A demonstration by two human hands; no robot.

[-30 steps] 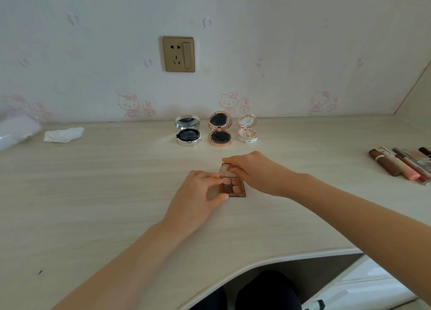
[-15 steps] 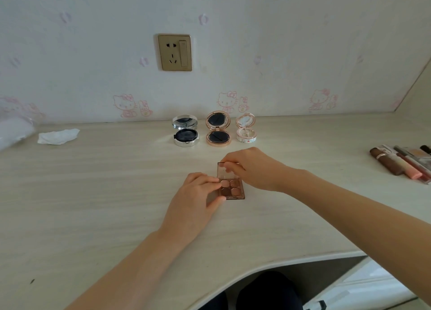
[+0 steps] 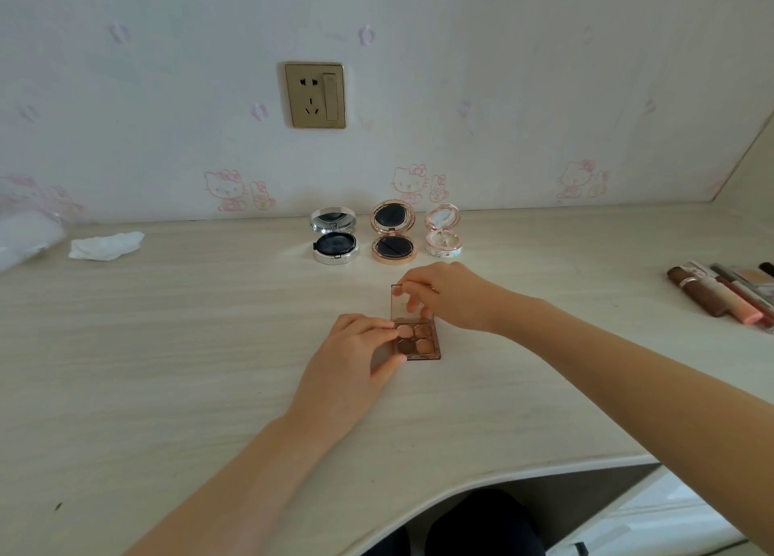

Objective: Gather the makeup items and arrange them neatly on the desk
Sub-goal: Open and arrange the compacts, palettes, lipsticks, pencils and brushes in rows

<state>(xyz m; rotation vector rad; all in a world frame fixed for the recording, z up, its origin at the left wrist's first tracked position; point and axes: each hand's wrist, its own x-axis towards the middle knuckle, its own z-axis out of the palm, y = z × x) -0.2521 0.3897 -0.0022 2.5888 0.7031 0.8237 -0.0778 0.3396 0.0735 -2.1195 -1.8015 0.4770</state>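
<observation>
A small brown eyeshadow palette (image 3: 421,342) lies in the middle of the desk (image 3: 167,346), its clear lid raised upright. My left hand (image 3: 356,358) pinches the palette's left edge between thumb and fingers. My right hand (image 3: 448,296) pinches the top of the lid. Behind it, by the wall, three open round compacts stand in a row: a silver compact (image 3: 335,237), a rose-gold compact (image 3: 393,239) and a small pink compact (image 3: 444,233). Several lipsticks and tubes (image 3: 724,296) lie side by side at the right edge.
A crumpled white tissue (image 3: 107,245) and a plastic-wrapped white bundle (image 3: 25,233) lie at the far left. A wall socket (image 3: 315,95) sits above the compacts. The desk's front edge curves inward near me, with a white drawer unit (image 3: 653,526) below right.
My right hand has lifted the palette's clear lid from nearly closed to upright, while my left hand kept holding the base in place.
</observation>
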